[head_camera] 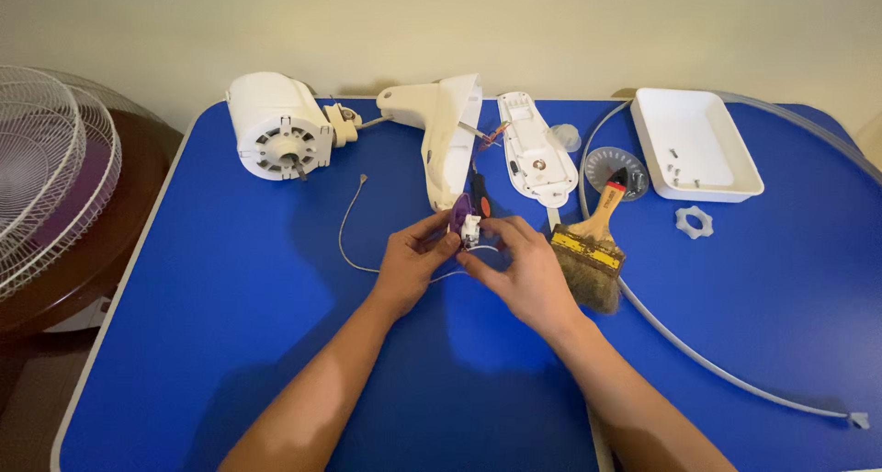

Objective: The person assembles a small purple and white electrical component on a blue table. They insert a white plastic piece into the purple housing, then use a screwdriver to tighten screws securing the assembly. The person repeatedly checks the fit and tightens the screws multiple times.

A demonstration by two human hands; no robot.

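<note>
Holding one small white switch part (471, 230) with a purple piece (458, 214) on it, both hands met over the middle of the blue table (230, 343). Left hand (411, 261): fingers pinched narrow on the purple side. Right hand (520, 272): fingers closed on the white part from the right. One thin grey wire (344, 238) looped from under the hands out to the left.

Count on the table:
- 1 white motor housing (276, 127), far left.
- 1 cream neck cover (441, 127), far centre, just beyond the hands.
- 1 white oblong cover plate (535, 146), right of that.
- 1 screwdriver with black and orange handle (479, 196), just beyond the hands.
- 1 paintbrush (593, 251), touching distance right of the right hand.
- 1 grey dial disc (614, 167), beyond the brush.
- 1 white tray (694, 146), far right, with a few small screws inside; exact count unclear.
- 1 white plastic nut (694, 222), near side of the tray.
- 1 clear plastic ring band (698, 362), curving along the right side.

2 wire fan guards (41, 173) were stacked off the table, left.
</note>
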